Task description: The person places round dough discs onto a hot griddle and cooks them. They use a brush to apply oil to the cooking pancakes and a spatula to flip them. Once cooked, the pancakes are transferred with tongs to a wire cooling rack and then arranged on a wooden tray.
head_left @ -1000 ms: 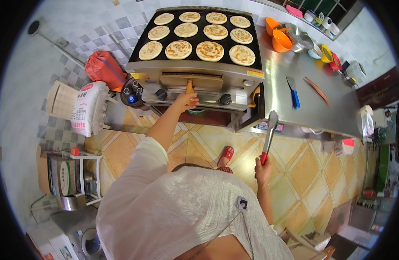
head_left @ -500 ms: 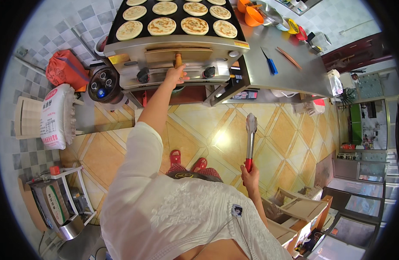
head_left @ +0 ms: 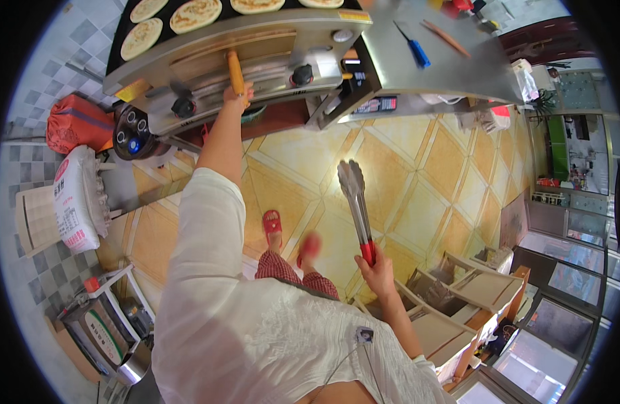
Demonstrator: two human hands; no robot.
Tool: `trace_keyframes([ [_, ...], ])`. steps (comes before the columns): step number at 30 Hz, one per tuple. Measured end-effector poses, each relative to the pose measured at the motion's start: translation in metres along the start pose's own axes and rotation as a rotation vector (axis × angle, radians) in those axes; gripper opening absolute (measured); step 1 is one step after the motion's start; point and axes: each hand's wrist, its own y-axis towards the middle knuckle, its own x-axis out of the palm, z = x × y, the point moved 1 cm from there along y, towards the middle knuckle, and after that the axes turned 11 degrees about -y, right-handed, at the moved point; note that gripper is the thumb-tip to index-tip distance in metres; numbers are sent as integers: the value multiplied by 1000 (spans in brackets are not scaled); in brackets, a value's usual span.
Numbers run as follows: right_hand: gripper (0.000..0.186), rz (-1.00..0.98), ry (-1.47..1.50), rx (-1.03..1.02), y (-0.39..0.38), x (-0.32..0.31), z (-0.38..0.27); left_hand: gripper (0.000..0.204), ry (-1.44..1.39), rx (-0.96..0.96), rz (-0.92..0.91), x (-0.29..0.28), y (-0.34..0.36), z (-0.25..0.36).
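Note:
My left hand (head_left: pixel 237 95) is stretched forward and closed on the wooden handle (head_left: pixel 234 66) that sticks out of the front of the steel griddle stand (head_left: pixel 256 40). Several round golden flatbreads (head_left: pixel 194 13) lie on the black griddle plate at the top edge. My right hand (head_left: pixel 376 268) hangs low at my side and grips metal tongs (head_left: pixel 354 195) by their red end, tips shut and pointing away from me over the floor.
Black knobs (head_left: pixel 303 74) line the stand's front. A steel counter (head_left: pixel 458 67) to the right carries a blue-handled tool (head_left: pixel 414 48) and a wooden stick (head_left: pixel 444 37). A white sack (head_left: pixel 73 198) and a red bag (head_left: pixel 78 124) sit at the left. Yellow tiled floor below; wooden crates (head_left: pixel 471 289) at the right.
The view has tilted down, so the griddle slid to the top edge. My left hand stays on the wooden handle. My right hand with the tongs has dropped lower. One foot is moving.

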Motion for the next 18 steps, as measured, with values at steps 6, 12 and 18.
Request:
trace_keyframes([
  [6,23,-218,353,72,39,-17,-38,22,-55,-30,-115,-19,-120,-43],
  [12,22,-514,369,-21,89,-30,-58,21,-144,-146,-93,-63,-272,-144],
  [18,26,-759,452,95,126,-8,-54,20,-66,-222,-71,-84,-404,-185],
])
